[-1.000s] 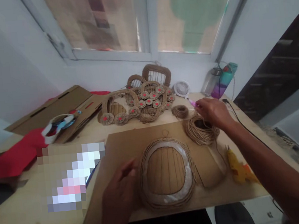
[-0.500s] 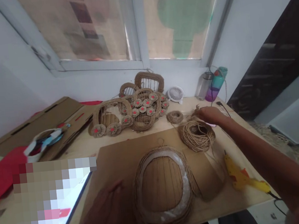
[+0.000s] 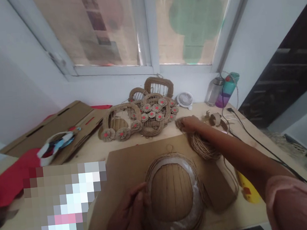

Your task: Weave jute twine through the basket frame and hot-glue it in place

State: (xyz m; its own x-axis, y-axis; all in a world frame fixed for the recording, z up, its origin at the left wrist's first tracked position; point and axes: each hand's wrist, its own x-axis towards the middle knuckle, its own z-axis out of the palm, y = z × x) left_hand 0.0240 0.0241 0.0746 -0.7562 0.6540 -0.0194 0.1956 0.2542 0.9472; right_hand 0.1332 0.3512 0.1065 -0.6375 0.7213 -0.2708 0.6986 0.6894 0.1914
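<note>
A rounded frame wound with twine (image 3: 200,211) lies on a cardboard sheet (image 3: 122,161), with strings stretched across its opening and a pale band round its inner side. My left hand (image 3: 129,215) grips its left edge, the thumb at the rim and the other fingers partly in shadow. Further back, my right hand (image 3: 191,124) has its fingers closed on a small coil of twine (image 3: 180,121), which they partly cover. Under my right forearm sits a larger ball of twine (image 3: 204,148), and a strand from it trails down the right side.
Finished twine frames with rosettes (image 3: 153,111) are heaped by the wall near a small white fan (image 3: 185,100). Bottles (image 3: 223,92) stand at the back right. My forearm partly hides a yellow glue gun (image 3: 249,189). A pixelated device (image 3: 69,202) lies left.
My right hand has moved left from the scraps behind the twine ball to the small coil. My left hand has come rightward onto the frame's edge. The view has shifted slightly.
</note>
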